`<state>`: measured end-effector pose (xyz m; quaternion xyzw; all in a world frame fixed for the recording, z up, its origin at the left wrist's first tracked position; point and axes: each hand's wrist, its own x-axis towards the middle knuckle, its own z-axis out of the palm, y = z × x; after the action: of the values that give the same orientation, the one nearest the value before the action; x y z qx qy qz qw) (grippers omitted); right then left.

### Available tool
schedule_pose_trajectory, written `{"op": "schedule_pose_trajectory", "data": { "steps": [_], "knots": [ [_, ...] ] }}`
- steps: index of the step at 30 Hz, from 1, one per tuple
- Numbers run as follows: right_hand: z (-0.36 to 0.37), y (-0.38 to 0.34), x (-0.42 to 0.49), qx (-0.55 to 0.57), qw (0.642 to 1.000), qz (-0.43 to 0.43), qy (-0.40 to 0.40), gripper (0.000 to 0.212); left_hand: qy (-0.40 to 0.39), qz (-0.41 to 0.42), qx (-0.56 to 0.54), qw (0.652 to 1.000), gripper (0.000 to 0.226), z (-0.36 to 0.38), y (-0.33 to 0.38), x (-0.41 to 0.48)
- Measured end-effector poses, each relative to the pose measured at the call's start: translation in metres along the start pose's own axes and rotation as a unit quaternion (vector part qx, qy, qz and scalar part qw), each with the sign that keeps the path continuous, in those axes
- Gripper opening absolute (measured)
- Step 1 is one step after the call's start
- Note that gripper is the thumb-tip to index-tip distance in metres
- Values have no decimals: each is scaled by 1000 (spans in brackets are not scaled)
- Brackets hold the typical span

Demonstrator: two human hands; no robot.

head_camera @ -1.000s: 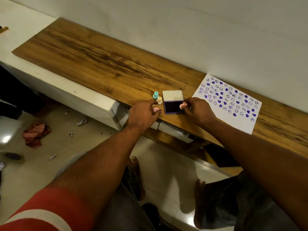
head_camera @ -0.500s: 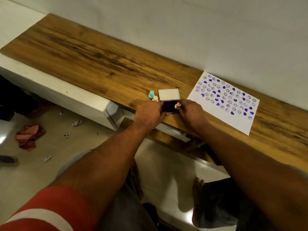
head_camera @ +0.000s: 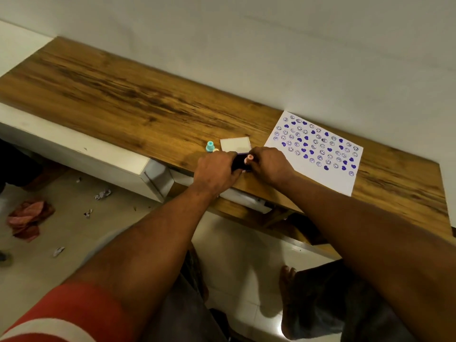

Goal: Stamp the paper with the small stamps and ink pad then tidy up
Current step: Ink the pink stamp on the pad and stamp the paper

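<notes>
A white paper (head_camera: 318,166) covered with purple smiley and heart prints lies on the wooden table (head_camera: 128,104) at the right. The dark ink pad (head_camera: 238,161) sits near the table's front edge with its white lid (head_camera: 235,143) open behind it. My left hand (head_camera: 216,172) grips the pad's left side. My right hand (head_camera: 267,164) pinches a small pink stamp (head_camera: 249,157) over the pad's right edge. A teal stamp (head_camera: 209,146) and a cream stamp (head_camera: 216,150) stand just left of the lid.
A white wall runs right behind the table. A white cabinet ledge (head_camera: 81,156) adjoins the table at the left. On the floor lie a red cloth (head_camera: 28,218) and scraps of paper (head_camera: 102,194). My legs and bare feet are below the table.
My left hand moved right from beside the pad onto its left side, hiding the pink stamp that was at its fingertips. My right hand stays at the pad with the pink stamp.
</notes>
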<state>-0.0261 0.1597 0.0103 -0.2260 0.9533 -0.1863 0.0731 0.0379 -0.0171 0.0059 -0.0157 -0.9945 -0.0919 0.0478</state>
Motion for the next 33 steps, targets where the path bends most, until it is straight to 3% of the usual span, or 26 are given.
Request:
{"op": "schedule_pose_trajectory", "data": {
  "steps": [4,8,17,22,33],
  "knots": [
    [-27,22,-27,73,994,12,84,26,16,54,-43,997,45,0,34,13],
    [-55,81,-70,77,987,80,113,27,-1,171,-33,985,66,13,73,22],
    [-91,184,-136,60,950,256,169,32,-126,268,-7,955,80,53,165,37],
    [-85,205,-138,67,952,254,156,35,-158,280,-9,947,79,66,172,34],
    [-79,205,-111,6,973,159,170,26,-128,279,0,952,79,75,170,28]
  ]
}}
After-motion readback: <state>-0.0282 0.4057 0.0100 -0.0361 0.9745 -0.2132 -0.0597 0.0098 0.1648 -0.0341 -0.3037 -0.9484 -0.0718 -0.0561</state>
